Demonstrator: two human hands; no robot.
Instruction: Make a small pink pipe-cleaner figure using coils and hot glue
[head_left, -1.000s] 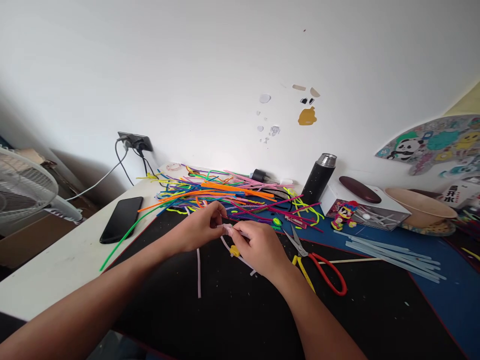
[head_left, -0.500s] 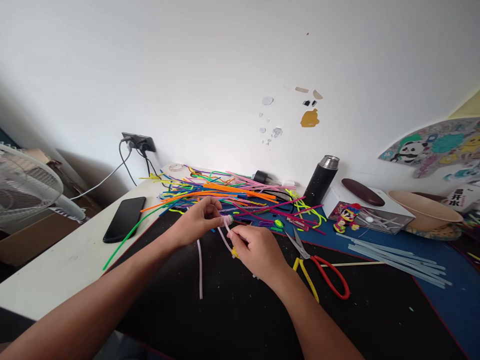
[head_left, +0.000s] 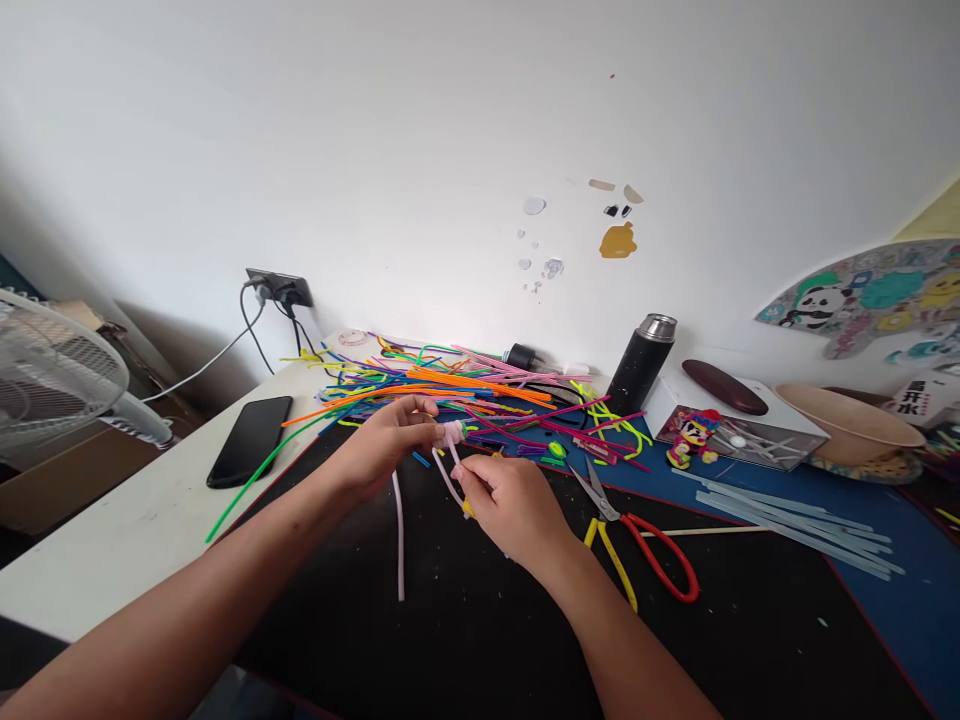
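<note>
Between the thumb and fingers of my left hand [head_left: 394, 440] is a small pale pink pipe cleaner coil [head_left: 451, 434] with a bit of green at its far end. My right hand [head_left: 514, 500], just right of and below it, pinches a pale pink strand [head_left: 454, 457] that runs down from the coil. Another pale strand [head_left: 445, 478] curves below, near a yellow bit [head_left: 468, 508] partly hidden by my right hand. A loose pale pink pipe cleaner [head_left: 399, 545] lies on the black mat [head_left: 337, 620] below my left hand.
Behind my hands spreads a heap of colourful pipe cleaners [head_left: 450, 385]. Scissors [head_left: 637, 530] with red and yellow handles lie open to the right. Further right are pale blue sticks [head_left: 799, 525], a small figure [head_left: 691, 440] and a black flask [head_left: 641, 365]. A phone [head_left: 250, 440] lies left.
My left hand has turned slightly and more of the pink coil shows. My right hand has shifted a little, and a longer stretch of strand shows between the coil and its fingertips.
</note>
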